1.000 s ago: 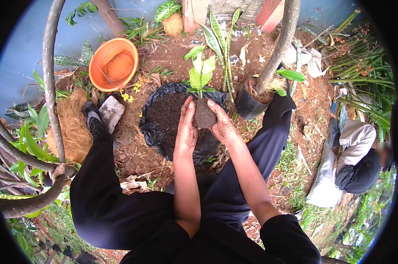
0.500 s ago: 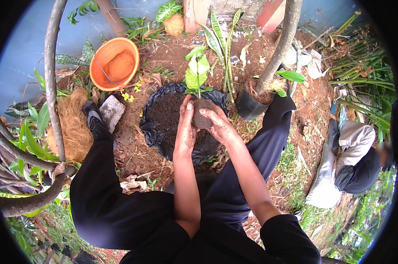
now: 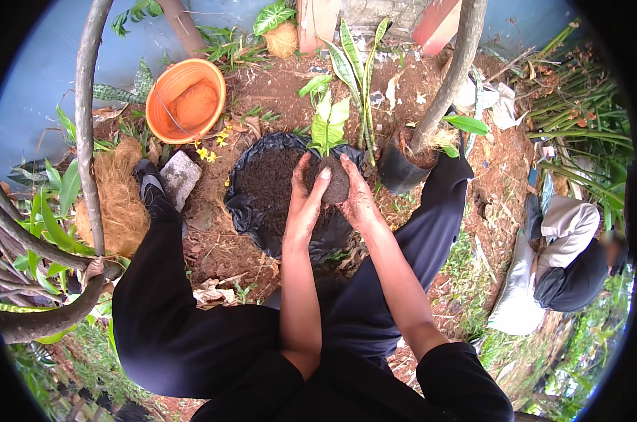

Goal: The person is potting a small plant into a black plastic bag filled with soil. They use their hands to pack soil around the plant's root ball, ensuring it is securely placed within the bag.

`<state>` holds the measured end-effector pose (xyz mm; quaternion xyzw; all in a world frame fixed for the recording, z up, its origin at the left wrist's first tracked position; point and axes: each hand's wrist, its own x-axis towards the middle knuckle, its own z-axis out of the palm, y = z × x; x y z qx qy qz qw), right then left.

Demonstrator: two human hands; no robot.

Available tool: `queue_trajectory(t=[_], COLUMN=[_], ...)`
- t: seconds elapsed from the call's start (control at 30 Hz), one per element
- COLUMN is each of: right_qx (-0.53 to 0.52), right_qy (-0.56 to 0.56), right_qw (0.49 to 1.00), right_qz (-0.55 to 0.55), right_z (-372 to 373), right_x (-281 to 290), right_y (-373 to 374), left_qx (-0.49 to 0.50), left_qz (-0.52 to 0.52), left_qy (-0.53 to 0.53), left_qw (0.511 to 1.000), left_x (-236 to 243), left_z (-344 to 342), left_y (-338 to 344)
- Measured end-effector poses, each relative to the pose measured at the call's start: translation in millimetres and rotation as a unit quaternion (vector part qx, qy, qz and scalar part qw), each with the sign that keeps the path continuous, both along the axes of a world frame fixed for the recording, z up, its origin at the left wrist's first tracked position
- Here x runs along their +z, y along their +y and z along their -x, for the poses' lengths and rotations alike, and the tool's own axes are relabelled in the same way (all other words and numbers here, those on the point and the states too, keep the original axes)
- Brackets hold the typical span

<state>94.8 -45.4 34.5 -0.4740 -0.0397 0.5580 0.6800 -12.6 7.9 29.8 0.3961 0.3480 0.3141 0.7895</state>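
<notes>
A ball of dark soil is cupped between my two hands, with a leafy green seedling rising from its top. My left hand presses the ball's left side, its thumb lying across the front. From the right, my right hand wraps the other side, and its palm side is mostly hidden. Both hands are smeared with soil. Below them lies a round container lined with black plastic, filled with loose dark soil.
An orange bucket tilts at the upper left, near a grey stone and brown coconut fibre. A black pot with a woody stem stands right of the container, beside upright striped leaves. Another person sits far right.
The soil ball has turned and shifted slightly right in my hands. Its seedling's leaves now face differently, and my right hand has slid further round the ball's side.
</notes>
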Motion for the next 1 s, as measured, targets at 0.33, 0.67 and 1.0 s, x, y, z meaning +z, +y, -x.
queue_trajectory(t=[0.33,0.67,1.0], right_qx=[-0.01,0.112,0.124], right_qy=[-0.006,-0.085,-0.106], right_qw=[1.0,0.99,0.986], right_qz=[-0.028,-0.015,-0.031], right_z=[3.1,-0.8,-0.4], right_x=[5.3,-9.6,-2.6], right_y=[-2.5,0.4,0.9], left_qx=[0.018,0.011,0.007], left_qz=[-0.023,0.026,0.014], left_qy=[-0.01,-0.063,-0.098], left_qw=[1.0,0.998,0.995], left_x=[-2.4,-10.3,-25.0], left_z=[-6.3,8.3,7.8], left_y=[-5.5,4.7,6.5])
